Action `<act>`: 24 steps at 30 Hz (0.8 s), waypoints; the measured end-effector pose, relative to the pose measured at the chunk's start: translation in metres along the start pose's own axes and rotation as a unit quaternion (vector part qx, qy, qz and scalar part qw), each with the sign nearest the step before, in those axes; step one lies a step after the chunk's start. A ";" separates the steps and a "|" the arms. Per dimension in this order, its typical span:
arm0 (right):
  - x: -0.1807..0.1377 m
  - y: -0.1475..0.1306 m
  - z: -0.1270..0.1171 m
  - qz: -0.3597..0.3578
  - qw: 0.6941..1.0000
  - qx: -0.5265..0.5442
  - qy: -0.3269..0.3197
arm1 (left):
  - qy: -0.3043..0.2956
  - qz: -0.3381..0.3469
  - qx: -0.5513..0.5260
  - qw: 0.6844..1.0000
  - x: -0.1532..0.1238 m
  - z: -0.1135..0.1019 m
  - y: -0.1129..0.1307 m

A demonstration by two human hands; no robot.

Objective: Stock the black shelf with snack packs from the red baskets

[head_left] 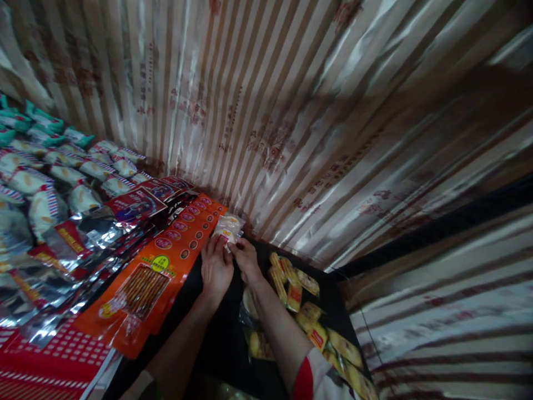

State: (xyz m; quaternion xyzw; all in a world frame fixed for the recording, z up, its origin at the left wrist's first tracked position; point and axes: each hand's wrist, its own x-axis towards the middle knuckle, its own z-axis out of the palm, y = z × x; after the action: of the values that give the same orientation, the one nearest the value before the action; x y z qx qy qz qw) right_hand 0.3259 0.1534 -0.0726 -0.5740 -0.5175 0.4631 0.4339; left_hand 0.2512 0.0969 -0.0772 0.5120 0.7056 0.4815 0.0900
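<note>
Both my hands meet at a small clear-and-white snack packet (228,226) near the back edge of the black surface (220,328). My left hand (216,269) lies over its near side with fingers curled onto it. From the right, my right hand (246,258) pinches the packet's near right edge. Just left of them lies a row of orange snack bags (166,261), the front one with a window showing brown sticks. Right of my right forearm are several yellow wrapped snacks (293,283), and a clear bag with something pale (250,305) is partly hidden by the forearm.
At the left, silver and dark red packs (95,233) lie overlapped beside rows of white pastry bags (83,197) and green packs (44,119). A red basket (62,361) stands at front left. Striped, printed plastic sheeting (266,128) hangs behind; a dark bar (437,228) crosses at right.
</note>
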 end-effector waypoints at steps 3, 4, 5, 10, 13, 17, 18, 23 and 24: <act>0.008 0.004 0.003 -0.022 0.998 -0.054 0.003 | -0.029 0.011 0.009 0.999 0.000 0.000 -0.003; 0.010 0.006 0.004 -0.028 0.997 -0.072 0.005 | -0.040 0.010 0.013 0.999 0.000 0.000 -0.003; 0.012 0.008 0.005 -0.033 0.995 -0.091 0.010 | -0.050 0.008 0.018 0.999 0.000 -0.001 -0.004; 0.019 0.019 0.004 -0.048 0.985 -0.160 0.034 | -0.082 0.003 0.026 0.996 0.001 -0.004 -0.004; 0.019 0.022 0.005 -0.046 0.979 -0.192 0.046 | -0.082 -0.003 0.035 0.996 0.002 -0.004 -0.005; 0.018 0.022 0.007 -0.050 0.973 -0.221 0.048 | -0.079 0.009 0.064 0.995 0.001 -0.004 -0.006; 0.016 0.022 0.007 -0.054 0.973 -0.218 0.050 | -0.080 0.014 0.069 0.994 0.001 -0.004 -0.005; 0.000 0.018 -0.008 -0.086 0.975 -0.195 0.071 | -0.076 0.027 0.079 0.994 0.000 -0.012 0.007; -0.005 0.017 -0.015 -0.098 0.972 -0.200 0.070 | -0.086 0.030 0.076 0.993 -0.001 -0.014 0.011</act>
State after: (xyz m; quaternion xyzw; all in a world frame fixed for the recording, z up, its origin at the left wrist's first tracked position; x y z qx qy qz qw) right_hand 0.3434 0.1467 -0.0858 -0.6265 -0.6215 0.2639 0.3893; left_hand 0.2499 0.0881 -0.0614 0.5774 0.7144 0.3832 0.0964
